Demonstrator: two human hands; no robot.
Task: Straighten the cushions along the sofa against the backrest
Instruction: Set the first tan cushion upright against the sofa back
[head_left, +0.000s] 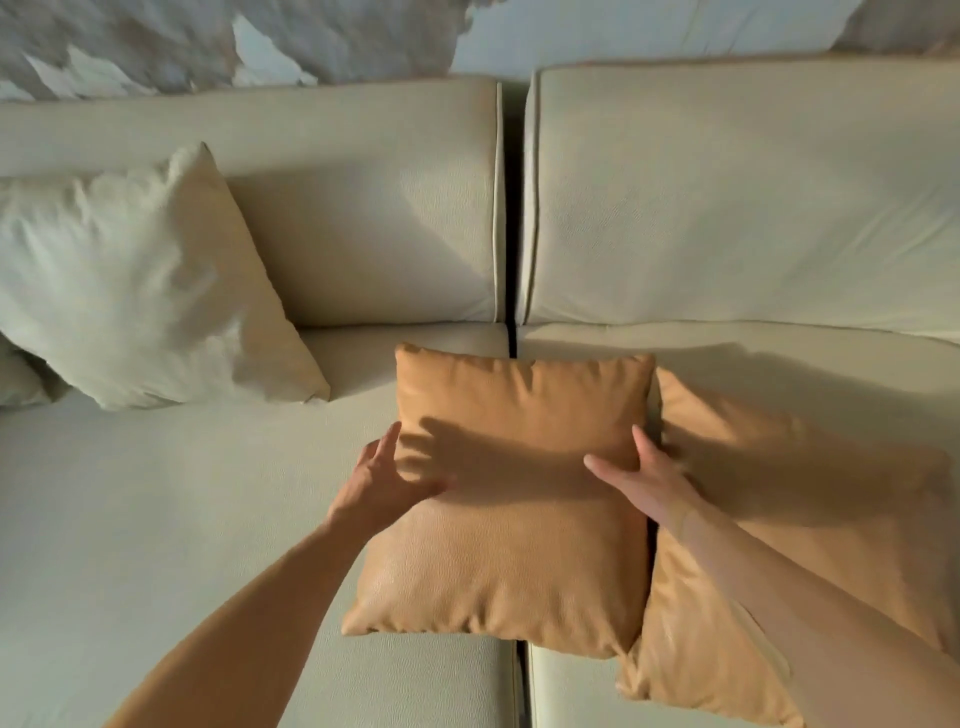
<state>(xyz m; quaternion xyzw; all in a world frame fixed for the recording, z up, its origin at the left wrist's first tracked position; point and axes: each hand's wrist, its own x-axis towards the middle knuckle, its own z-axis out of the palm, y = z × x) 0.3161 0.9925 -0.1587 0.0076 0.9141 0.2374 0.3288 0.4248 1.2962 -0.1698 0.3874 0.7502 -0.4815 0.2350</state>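
A tan leather cushion (514, 545) lies flat on the cream sofa seat (156, 519), across the gap between two seat sections. My left hand (382, 480) presses its left edge and my right hand (641, 475) grips its right edge. A second tan cushion (810, 493) lies flat to the right, partly under the first cushion and my right forearm. At the left, a white cushion (124, 296) with a tan back leans against the backrest (374, 234).
Two cream back cushions form the backrest, split by a dark gap (511, 208). A pale, patchy wall (208, 41) rises behind the sofa. Another pale cushion edge (21, 379) shows at the far left.
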